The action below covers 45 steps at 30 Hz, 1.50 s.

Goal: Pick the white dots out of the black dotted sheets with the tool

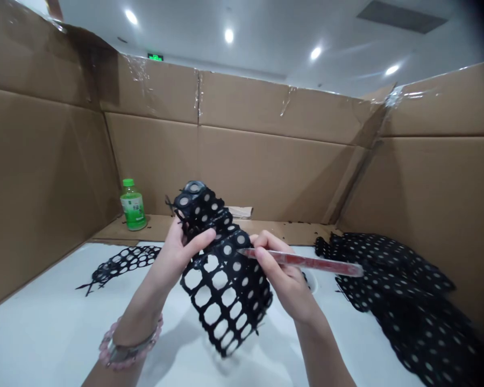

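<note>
A black perforated rubber-like sheet (pixel 221 252) is held up above the white table, bent over on itself. Large open holes show in its lower left part, while small pale discs fill the rings elsewhere. My left hand (pixel 181 244) grips its upper left side, thumb across the front. In my right hand (pixel 278 263) is a thin pointed tool with a red handle under clear wrap (pixel 318 262), held like a pen. The tool's tip touches or nearly touches the sheet among the rings; which of the two I cannot tell.
A perforated black strip (pixel 127 262) lies on the white table (pixel 56 322) at left. Several dotted black sheets (pixel 399 290) are heaped at right. A green bottle (pixel 133 205) stands at the back left. Cardboard walls (pixel 266 161) enclose the table, and small black scraps lie along the back.
</note>
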Each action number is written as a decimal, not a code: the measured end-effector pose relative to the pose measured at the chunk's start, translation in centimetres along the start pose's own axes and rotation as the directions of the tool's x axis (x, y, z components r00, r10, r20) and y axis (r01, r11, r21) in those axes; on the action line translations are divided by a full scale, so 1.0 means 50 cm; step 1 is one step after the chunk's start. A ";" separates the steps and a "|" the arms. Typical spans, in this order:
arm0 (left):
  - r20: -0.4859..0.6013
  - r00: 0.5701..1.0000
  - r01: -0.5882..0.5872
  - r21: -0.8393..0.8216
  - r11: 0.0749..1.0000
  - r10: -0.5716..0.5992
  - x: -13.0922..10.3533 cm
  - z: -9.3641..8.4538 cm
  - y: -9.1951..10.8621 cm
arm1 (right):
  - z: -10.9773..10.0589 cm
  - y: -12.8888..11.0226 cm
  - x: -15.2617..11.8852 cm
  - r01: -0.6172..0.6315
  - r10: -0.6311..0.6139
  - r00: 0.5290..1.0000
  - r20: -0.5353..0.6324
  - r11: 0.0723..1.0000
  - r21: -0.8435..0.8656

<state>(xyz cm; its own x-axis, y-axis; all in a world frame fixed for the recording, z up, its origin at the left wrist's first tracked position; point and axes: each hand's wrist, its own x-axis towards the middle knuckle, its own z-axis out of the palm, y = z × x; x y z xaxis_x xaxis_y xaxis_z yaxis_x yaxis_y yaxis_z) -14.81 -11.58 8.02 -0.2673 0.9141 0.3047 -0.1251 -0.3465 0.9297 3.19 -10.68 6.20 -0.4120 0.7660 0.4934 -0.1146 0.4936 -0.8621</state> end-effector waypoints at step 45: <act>-0.004 0.917 -0.363 0.408 0.838 0.399 -0.026 -0.013 0.009 | 0.044 -0.009 -0.011 0.088 -0.160 0.978 -0.137 0.901 -0.424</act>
<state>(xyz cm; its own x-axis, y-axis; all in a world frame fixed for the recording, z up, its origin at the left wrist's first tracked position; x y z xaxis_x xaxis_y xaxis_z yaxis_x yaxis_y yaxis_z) -15.14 -13.09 7.89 -0.2989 0.6990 0.6496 0.3823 -0.5360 0.7527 1.45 -12.22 6.06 -0.2609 0.7262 0.6360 0.2436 0.6871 -0.6846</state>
